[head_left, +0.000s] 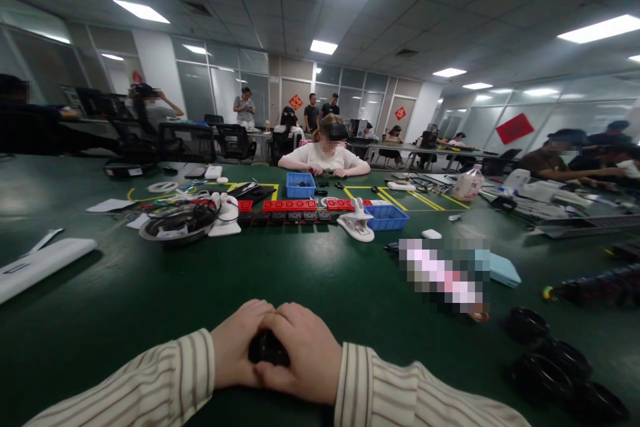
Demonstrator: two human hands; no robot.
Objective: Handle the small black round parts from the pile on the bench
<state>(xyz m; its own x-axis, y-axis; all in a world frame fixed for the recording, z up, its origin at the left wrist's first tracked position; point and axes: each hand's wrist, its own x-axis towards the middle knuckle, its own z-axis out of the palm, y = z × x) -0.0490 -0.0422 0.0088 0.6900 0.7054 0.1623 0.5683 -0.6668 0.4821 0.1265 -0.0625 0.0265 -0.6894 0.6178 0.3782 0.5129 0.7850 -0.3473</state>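
Close to me over the green table (150,293), both hands are wrapped round a black object (269,349). My left hand (239,343) curls about its left side, and my right hand (307,350) covers its right side and top. The hands touch where their fingers meet. Only a dark, glossy part shows in the gap between them, so its kind cannot be made out. Striped sleeves reach both wrists. To the right lie several black rings (545,370), apart from my hands.
Red power strips (289,205) run across the table's middle, near two blue bins (301,185). A metal bowl (150,235) and a white clip stand (357,223) flank them. A white long case (45,265) lies left. Opposite sits a person (325,153).
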